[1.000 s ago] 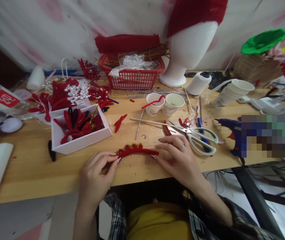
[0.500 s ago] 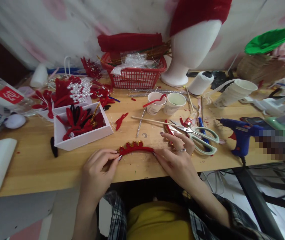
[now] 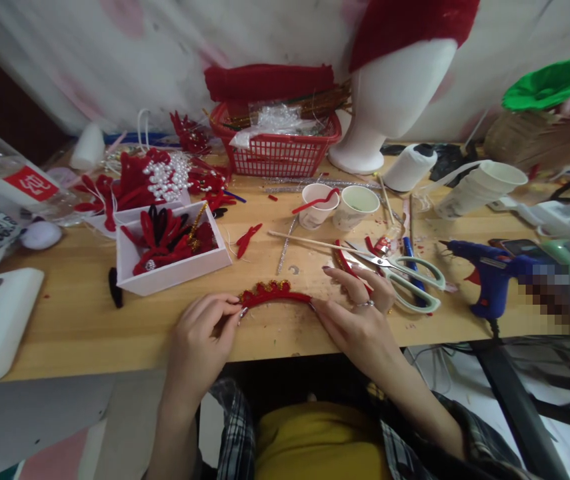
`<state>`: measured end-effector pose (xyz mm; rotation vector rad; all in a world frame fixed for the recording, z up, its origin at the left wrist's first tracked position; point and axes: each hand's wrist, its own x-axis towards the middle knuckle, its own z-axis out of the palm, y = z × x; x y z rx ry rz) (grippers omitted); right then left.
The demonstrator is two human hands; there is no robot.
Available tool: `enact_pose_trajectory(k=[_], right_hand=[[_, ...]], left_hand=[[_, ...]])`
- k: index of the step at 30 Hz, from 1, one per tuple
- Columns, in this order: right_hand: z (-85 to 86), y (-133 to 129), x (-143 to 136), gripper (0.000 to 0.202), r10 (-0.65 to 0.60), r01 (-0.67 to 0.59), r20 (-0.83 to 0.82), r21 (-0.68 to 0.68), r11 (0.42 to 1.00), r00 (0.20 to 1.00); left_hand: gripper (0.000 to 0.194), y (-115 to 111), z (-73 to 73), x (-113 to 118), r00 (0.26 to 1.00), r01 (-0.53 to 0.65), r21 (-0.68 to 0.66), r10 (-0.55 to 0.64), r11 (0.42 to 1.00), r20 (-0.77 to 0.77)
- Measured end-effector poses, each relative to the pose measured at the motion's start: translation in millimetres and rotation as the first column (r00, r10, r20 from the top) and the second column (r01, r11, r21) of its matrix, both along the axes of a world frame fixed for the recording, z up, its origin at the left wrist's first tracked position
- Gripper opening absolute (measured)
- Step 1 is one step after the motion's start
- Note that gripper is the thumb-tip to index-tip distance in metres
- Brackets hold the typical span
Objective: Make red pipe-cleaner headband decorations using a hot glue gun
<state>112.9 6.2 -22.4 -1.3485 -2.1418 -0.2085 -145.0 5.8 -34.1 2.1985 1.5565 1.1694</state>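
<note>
Between my two hands a curved red chenille strip [image 3: 285,297] is held just above the table's near side. Gold-edged red loops line the left part of its upper edge. My left hand [image 3: 209,328] pinches the left end between thumb and fingers. At the other end, my right hand [image 3: 359,323] pinches the strip's tip, its other fingers raised and a ring on one. Close behind the right fingers lie another red and gold piece [image 3: 349,265] and scissors [image 3: 395,270] with pale green handles.
A white box [image 3: 175,270] of red and black pieces stands at left, with a black clip [image 3: 115,288] beside it. Behind are paper cups [image 3: 356,208], a red basket [image 3: 277,157] and a foam head [image 3: 389,100]. A blue glue gun [image 3: 489,273] rests at right.
The camera view has turned slightly left, so the table's things appear farther right. Both hands keep the same pinch on the red strip, which has hardly moved.
</note>
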Motion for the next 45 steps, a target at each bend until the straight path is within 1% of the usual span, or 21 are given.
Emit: enact_pose_trajectory(k=[6,9,12,15,20,24,30,34,39,41,45], right_hand=[[1.6,0,2,0.015,0.016,-0.016,-0.011,0.007,1.0,1.0],[1.7,1,2,0.013,0.014,-0.014,-0.021,0.012,1.0,1.0],[1.0,1,1,0.011,-0.006,0.006,-0.027,0.015,1.0,1.0],[0.7,1,0,0.008,-0.021,0.021,-0.023,-0.009,1.0,1.0],[1.6,0,-3,0.016,0.004,-0.004,0.009,-0.004,1.0,1.0],[0.2,4,-6,0.028,0.028,-0.027,0.036,-0.009,1.0,0.999],[-2.4,9,-9,0.024,0.058,-0.059,0.076,0.011,0.998,0.995],[-2.0,11,-10,0.021,0.061,-0.062,0.056,0.005,0.998,0.997],[-2.8,13,-10,0.026,0.103,-0.104,0.027,0.003,0.995,0.994],[-2.8,14,-9,0.029,0.113,-0.113,0.029,-0.016,0.994,0.993],[-2.4,15,-11,0.029,0.117,-0.116,0.027,-0.021,0.993,0.993]], left_hand=[[0.012,-1,-0.1,1,1.0,-0.016,0.005,0.016,1.0,0.025],[0.01,-1,-0.1,1,1.0,0.005,0.018,-0.005,1.0,-0.002],[0.018,0,-1.0,0,0.998,0.028,0.043,-0.026,0.999,-0.049],[0.019,1,-1.8,0,0.998,0.037,0.073,-0.033,0.997,-0.051],[0.017,0,-0.9,3,0.999,0.024,0.089,-0.02,0.996,-0.047],[0.017,0,-0.3,3,0.999,0.031,0.08,-0.028,0.996,-0.045],[0.01,1,3.3,4,0.994,0.001,0.075,0.007,0.997,-0.109],[0.012,2,5.6,6,0.988,-0.003,0.091,0.017,0.996,-0.153],[0.016,1,6.0,12,0.973,-0.079,0.151,0.109,0.985,-0.202],[0.016,1,6.5,16,0.975,-0.08,0.155,0.11,0.985,-0.192],[0.016,5,7.4,24,0.985,-0.037,0.138,0.059,0.99,-0.162]])
